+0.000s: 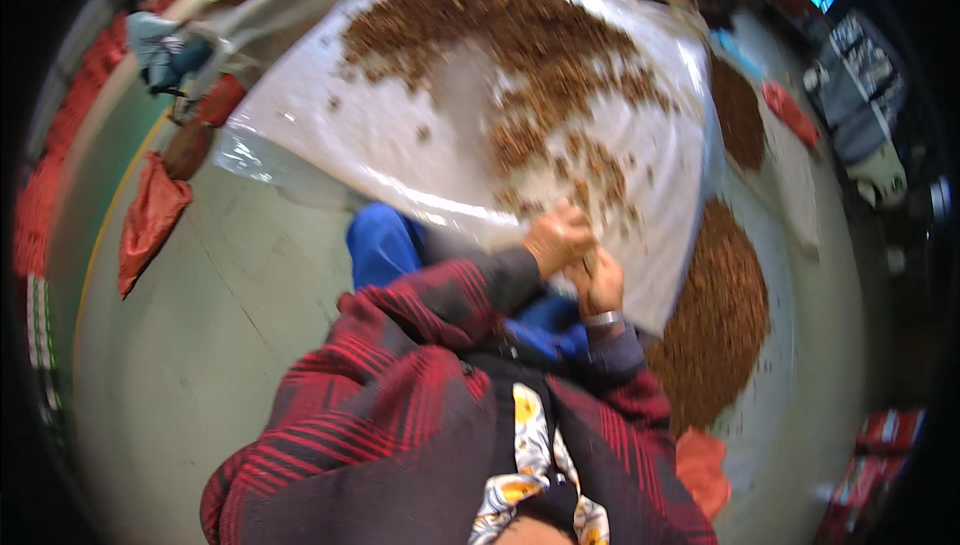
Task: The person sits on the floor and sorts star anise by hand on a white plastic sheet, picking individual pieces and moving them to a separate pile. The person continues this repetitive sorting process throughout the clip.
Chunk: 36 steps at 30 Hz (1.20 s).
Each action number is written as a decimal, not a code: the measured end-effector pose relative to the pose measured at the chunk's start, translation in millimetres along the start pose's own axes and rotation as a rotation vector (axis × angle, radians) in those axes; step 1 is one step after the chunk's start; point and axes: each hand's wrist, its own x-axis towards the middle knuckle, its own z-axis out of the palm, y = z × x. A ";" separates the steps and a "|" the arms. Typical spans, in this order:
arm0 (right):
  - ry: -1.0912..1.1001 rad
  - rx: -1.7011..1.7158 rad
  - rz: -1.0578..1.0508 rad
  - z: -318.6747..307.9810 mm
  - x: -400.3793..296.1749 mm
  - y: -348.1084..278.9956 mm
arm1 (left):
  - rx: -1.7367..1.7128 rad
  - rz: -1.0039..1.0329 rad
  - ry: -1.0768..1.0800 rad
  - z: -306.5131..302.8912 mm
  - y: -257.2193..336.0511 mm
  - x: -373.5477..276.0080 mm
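Observation:
My left hand [561, 236] and my right hand [603, 280] are together over the near edge of a table covered in clear plastic sheeting [660, 170]. Both sets of fingers are curled and meet. A small thin dark thing may be between them, but blur hides what it is. A metal band circles my right wrist. Just beyond the hands, small brown dried pieces [600, 170] are scattered on the white surface. Farther back they thicken into a wide brown heap [495, 19].
A large brown pile [720, 312] lies on floor sheeting to the right, with another pile [735, 113] behind it. Red sacks [154, 218] stand at left. A seated person [161, 49] is at far left. A clothed figure [862, 94] is at right, with stacked red boxes [889, 432] below.

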 end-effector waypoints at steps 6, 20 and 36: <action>0.224 0.575 0.161 -34.3 15.6 -7.7 | -0.250 -0.036 -0.211 -28.5 26.9 -34.9; 0.004 -0.249 0.157 19.8 52.0 -5.7 | -0.095 -0.744 -0.121 -35.4 -117.6 -34.5; -0.068 0.317 0.253 52.8 36.6 -2.6 | -1.138 -1.073 0.067 -45.7 -36.4 -36.0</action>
